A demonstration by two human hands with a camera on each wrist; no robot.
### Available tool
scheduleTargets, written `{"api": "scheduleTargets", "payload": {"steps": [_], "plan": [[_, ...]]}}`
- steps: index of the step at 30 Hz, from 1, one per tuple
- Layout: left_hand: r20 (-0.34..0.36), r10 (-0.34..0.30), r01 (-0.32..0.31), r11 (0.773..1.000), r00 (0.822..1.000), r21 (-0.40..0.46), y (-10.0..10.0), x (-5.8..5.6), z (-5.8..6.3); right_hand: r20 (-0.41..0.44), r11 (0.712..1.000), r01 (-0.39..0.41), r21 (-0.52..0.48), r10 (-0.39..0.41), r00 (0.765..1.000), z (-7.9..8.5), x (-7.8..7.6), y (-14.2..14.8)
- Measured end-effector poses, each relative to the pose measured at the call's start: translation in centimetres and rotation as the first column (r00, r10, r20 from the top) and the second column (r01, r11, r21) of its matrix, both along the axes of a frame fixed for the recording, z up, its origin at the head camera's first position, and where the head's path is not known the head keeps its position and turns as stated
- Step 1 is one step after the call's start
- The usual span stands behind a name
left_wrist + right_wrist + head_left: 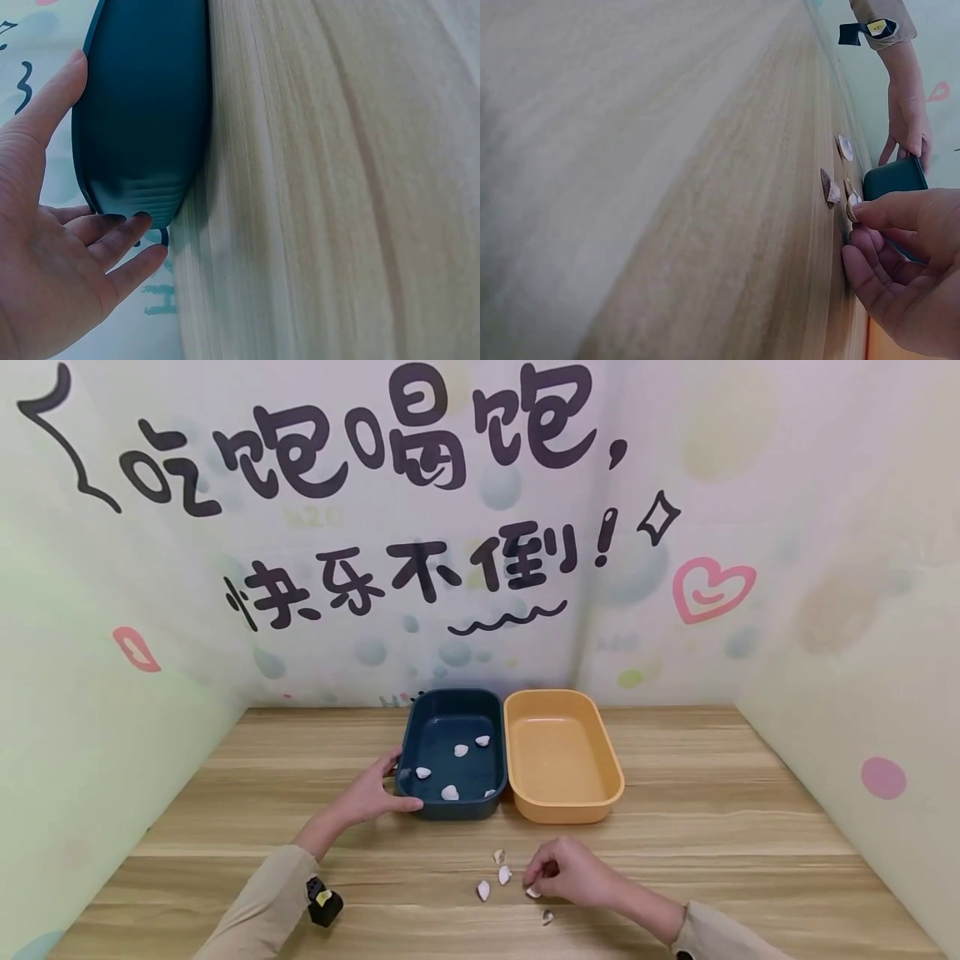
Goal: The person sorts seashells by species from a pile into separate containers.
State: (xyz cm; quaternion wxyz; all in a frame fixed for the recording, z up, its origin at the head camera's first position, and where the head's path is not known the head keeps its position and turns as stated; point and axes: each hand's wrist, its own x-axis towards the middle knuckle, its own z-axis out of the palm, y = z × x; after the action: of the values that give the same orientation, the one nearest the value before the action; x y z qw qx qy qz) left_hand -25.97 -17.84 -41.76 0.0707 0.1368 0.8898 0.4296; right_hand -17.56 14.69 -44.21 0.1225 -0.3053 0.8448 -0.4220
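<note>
A dark blue tub [459, 811] holds several small white seashells [450, 792]. Against its left side lies my left hand [375, 792], thumb at the front corner and fingers spread along the outer wall. In the left wrist view, the fairly straight fingers [112, 244] touch the end of the tub [146, 97]. Over the table, my right hand [573, 872] pinches a seashell [533, 892] between thumb and fingers, low at the tabletop. Close by lie white seashells [483, 890] and a brownish seashell [547, 917]. The right wrist view shows the pinched seashell [853, 206] at the thumb tip.
A yellow tub [564, 814] stands directly right of the blue one, with no shells visible in it. Both sit on the wooden table [420, 893] near the back wall sheet [525, 660]. A black device [324, 903] is at the left sleeve.
</note>
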Motion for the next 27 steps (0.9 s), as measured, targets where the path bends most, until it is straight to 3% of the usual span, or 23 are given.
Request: {"api": "scheduleTargets", "payload": {"steps": [19, 27], "plan": [[0.019, 0.002, -0.001, 1.0, 1.0, -0.02, 0.1, 0.0, 0.1, -0.114, 0.996, 0.073, -0.051, -0.079, 0.99, 2.7, -0.4, 0.9], [0.02, -0.005, 0.005, 1.0, 1.0, -0.024, 0.0, 0.1, 0.3, -0.17, 0.989, 0.142, -0.048, -0.148, 0.974, 4.4, -1.3, 1.1]]}}
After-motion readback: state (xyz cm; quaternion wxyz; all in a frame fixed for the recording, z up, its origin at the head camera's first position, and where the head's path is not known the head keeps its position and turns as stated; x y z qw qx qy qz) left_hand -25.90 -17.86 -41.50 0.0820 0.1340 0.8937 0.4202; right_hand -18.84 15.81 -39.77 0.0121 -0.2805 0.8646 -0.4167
